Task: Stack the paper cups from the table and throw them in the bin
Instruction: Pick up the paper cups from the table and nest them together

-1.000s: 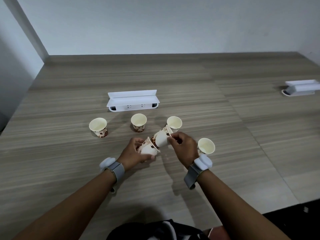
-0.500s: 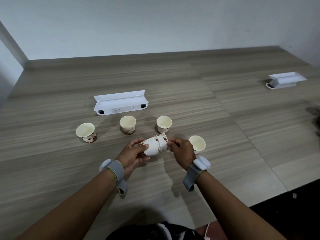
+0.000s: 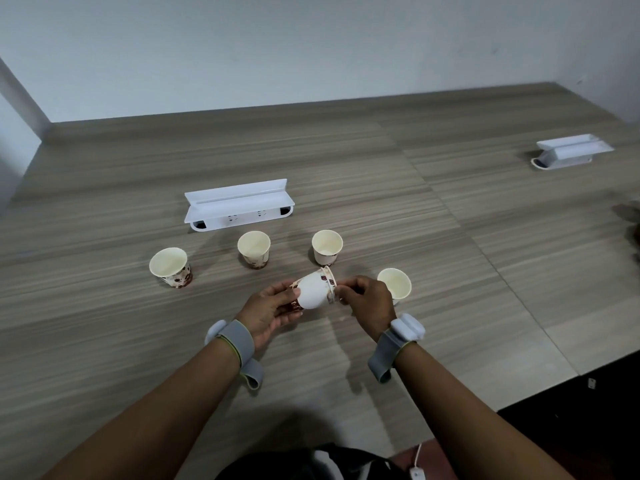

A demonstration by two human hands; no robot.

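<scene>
Lying sideways between both hands, nested cups (image 3: 313,291), left hand (image 3: 266,311), right hand (image 3: 369,301)

ahead: three upright cups (image 3: 255,248) in a row | right: cup (image 3: 394,284) beside right hand (image 3: 369,305) | near table (image 3: 104,341): bare

A single wide-angle camera sits on the person's head and looks forward and steeply down across the wooden table (image 3: 346,161), so both forearms rise from the bottom edge toward the left hand (image 3: 268,311) and right hand (image 3: 369,303) near the middle of the frame. The hands are close to the lens, while the far wall (image 3: 311,46) fills the top of the frame and the table's straight edges bow with the wide lens. With only this one view, no part of the scene is shared with another camera.
</scene>
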